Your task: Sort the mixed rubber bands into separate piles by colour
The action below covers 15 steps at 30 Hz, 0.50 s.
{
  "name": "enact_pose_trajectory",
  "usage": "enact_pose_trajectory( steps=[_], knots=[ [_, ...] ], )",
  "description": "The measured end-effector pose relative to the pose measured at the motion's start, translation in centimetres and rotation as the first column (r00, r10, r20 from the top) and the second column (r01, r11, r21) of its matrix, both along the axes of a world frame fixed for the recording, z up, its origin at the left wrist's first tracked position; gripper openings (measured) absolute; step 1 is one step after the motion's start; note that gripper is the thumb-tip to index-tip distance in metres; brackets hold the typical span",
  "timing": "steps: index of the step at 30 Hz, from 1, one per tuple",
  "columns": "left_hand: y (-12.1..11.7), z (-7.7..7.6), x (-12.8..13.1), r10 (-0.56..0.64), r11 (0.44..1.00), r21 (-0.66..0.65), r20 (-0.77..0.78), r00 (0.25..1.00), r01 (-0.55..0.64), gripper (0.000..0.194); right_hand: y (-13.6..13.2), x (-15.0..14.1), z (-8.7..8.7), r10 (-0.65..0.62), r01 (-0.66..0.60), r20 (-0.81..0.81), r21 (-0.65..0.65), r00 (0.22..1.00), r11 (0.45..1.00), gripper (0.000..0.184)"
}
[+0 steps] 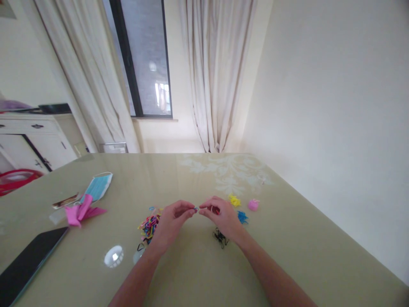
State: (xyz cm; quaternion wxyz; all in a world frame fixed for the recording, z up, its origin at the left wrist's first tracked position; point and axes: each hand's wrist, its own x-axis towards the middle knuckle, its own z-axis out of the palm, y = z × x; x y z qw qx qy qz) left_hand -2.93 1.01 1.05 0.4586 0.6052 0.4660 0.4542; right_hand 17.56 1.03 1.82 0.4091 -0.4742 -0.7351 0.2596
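Observation:
My left hand (175,221) is pinched on a small bluish rubber band (196,209), held just above the table in front of me. Facing it, my right hand (220,215) is closed too, thumb and forefinger pressed together beside that band. A bit of red shows among its fingers; what they grip is too small to make out. Partly behind my left hand lies a mixed heap of coloured rubber bands (149,226). Around my right hand are single-colour clusters of bands: black (220,238), blue (242,217), yellow (234,201) and pink (253,205).
On the left of the glossy table (191,273) lie a black phone-like slab (30,262), a pink folded piece (81,212) and a blue face mask (99,186). A shiny round spot (114,256) sits left of my left forearm. A wall runs along the right edge.

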Motion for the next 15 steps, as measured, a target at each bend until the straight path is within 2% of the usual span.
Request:
enact_pose_trajectory(
  steps=[5, 8, 10, 12, 14, 15],
  knots=[
    [-0.3, 0.3, 0.3, -0.058, 0.998, 0.019, -0.073, 0.996, 0.060, 0.030, -0.3, -0.3, 0.1, 0.014, -0.017, -0.081, -0.040, 0.997, 0.999, 0.025],
    [-0.1, -0.1, -0.3, 0.024, 0.997, 0.080, -0.300, 0.954, 0.000, 0.037, 0.0, 1.7, 1.2, 0.002, -0.041, -0.251, -0.150, 0.968, 0.988, 0.028],
    [0.2, -0.7, -1.0, 0.165, 0.980, 0.182, -0.529, 0.832, -0.079, 0.037, -0.2, 3.5, 2.6, -0.005, -0.060, -0.340, -0.178, 0.940, 0.982, 0.029],
    [0.4, -1.4, -1.7, 0.274, 0.957, 0.270, -0.710, 0.648, -0.109, 0.031, -0.6, 5.5, 4.0, -0.034, -0.032, -0.389, -0.161, 0.921, 0.986, 0.030],
    [0.6, -1.9, -2.2, 0.287, 0.955, 0.285, -0.807, 0.517, -0.084, 0.028, -1.0, 7.4, 5.1, -0.062, 0.000, -0.375, -0.162, 0.925, 0.987, 0.030],
    [0.7, -2.1, -2.3, 0.268, 0.961, 0.270, -0.831, 0.488, -0.067, 0.027, -1.2, 8.3, 5.5, -0.071, 0.010, -0.340, -0.178, 0.938, 0.984, 0.030]
  ],
)
